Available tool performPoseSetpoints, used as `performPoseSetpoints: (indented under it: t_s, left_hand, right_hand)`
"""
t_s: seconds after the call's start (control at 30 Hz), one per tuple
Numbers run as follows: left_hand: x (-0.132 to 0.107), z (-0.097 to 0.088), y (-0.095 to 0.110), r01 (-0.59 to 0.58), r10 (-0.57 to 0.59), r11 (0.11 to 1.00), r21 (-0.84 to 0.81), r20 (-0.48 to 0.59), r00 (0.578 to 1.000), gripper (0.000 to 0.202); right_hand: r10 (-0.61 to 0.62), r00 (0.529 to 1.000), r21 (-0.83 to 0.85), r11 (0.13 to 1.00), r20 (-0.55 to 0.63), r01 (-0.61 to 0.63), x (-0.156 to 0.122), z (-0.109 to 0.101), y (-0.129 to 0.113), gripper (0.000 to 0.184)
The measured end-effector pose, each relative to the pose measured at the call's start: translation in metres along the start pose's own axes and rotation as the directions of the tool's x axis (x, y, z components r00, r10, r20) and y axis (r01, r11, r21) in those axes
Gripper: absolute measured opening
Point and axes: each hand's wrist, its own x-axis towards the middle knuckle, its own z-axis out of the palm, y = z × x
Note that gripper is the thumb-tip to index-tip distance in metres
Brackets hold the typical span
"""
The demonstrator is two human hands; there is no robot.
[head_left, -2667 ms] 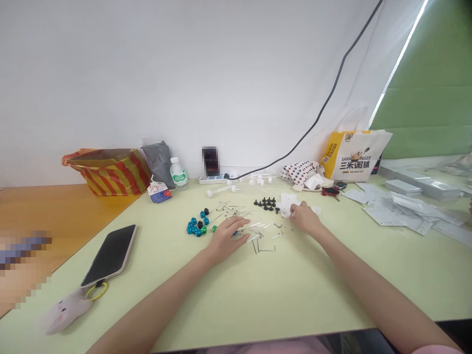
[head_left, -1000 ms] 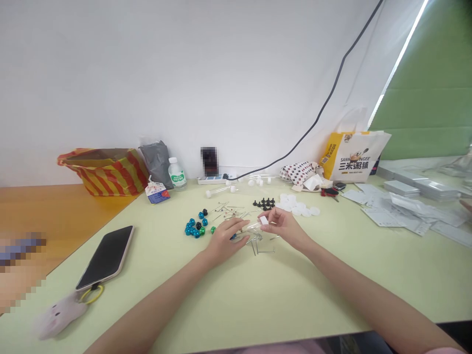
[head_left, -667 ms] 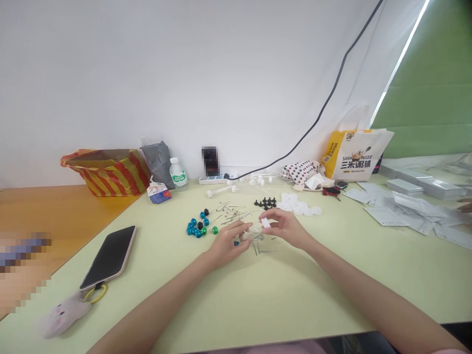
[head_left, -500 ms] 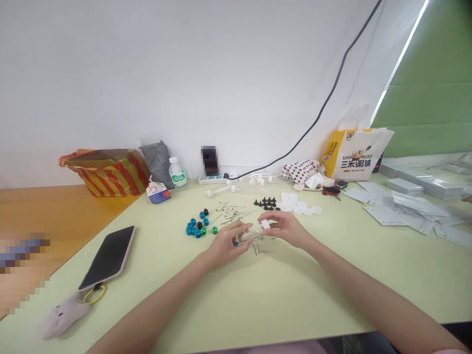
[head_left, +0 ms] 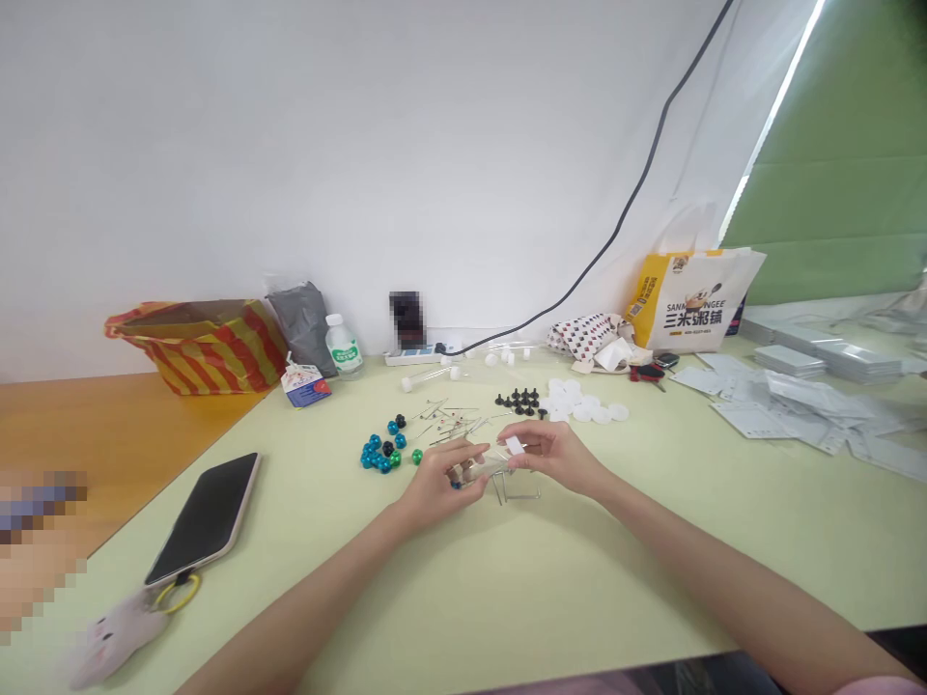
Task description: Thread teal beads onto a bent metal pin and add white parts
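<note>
- Well, our left hand (head_left: 436, 494) is curled, its thumb and fingers pinching a transparent plastic tube (head_left: 484, 469) near one end, just above the pale green tabletop (head_left: 579, 598).
- Our right hand (head_left: 556, 458) faces it with the fingers closed, apparently pinching a small white rectangular tab (head_left: 514, 445) at the tube's other end. From this view we cannot tell whether the tab is fixed to the tube or only touching it.
- To work this well, we would judge it best to keep both hands close together and the tube level. A firm but light pinch suits smooth plastic, and our fingertips should stay clear of the tab's edge so we can see it.
- Right under the hands lie a bent silver metal wire (head_left: 518, 496) and a glossy blue bead (head_left: 456, 485).
- Just beyond our left hand are scattered thin metal pins (head_left: 445, 422) and a cluster of glossy blue, black and green beads (head_left: 380, 454).
- Beyond our right hand sit small black plastic pegs (head_left: 519, 401) and a group of round white plastic discs (head_left: 579, 410).
- Farther out, a transparent rod with white ends (head_left: 431, 377) lies near a white power strip (head_left: 420, 355), while a black smartphone (head_left: 203, 518) rests at the left.
</note>
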Motion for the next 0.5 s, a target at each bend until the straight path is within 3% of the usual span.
performPoseSetpoints:
  t_s: [0.2, 0.5]
  left_hand:
    - [-0.0021, 0.0041, -0.0065, -0.171, 0.182, 0.980, 0.101, -0.105, 0.978, 0.039]
    - [-0.0002, 0.0089, -0.0104, -0.092, 0.090, 0.995, -0.023, -0.075, 0.993, 0.037]
  right_hand:
    - [-0.042, 0.999, -0.098, 0.994, -0.030, 0.039, 0.0000, 0.0017, -0.0029, 0.035]
    - [-0.057, 0.998, -0.128, 0.990, -0.009, 0.056, -0.0005, -0.0011, 0.0009, 0.033]
